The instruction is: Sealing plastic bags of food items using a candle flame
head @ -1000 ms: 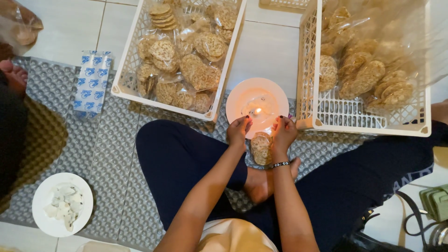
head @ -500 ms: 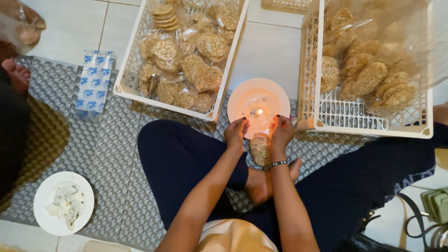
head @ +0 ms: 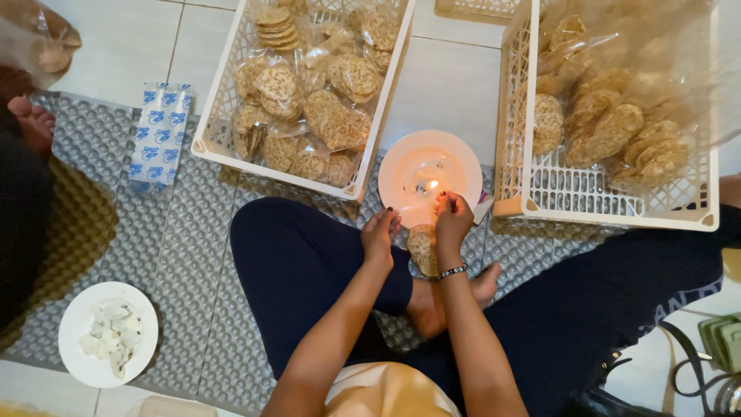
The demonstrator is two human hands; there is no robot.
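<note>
Seated cross-legged on grey bubble-textured mat (head: 193,255), dark trousers, bare foot (head: 471,289) tucked under the forearms. Bottom left on the mat: small white plate (head: 77,340) with pale scraps on it. Left hand (head: 380,235) and right hand (head: 451,220) raised close together, fingers curled, both pinching the top of a clear packet of round crackers (head: 423,249) that hangs between and just below them; beaded bracelet (head: 452,271) on right wrist. Packet top held just beside a small flame (head: 432,185) on a white saucer (head: 401,166), saucer resting on tiled floor between the two baskets. Contact between packet edge and flame: cannot tell. Left of saucer: white lattice basket (head: 224,150) filled with bagged crackers. Right of saucer: second white lattice basket (head: 540,205), also holding bagged crackers under loose clear plastic. Far left: blue-and-white printed sachet pack (head: 158,131) at mat edge; another person's bare foot (head: 35,123) just beyond.
</note>
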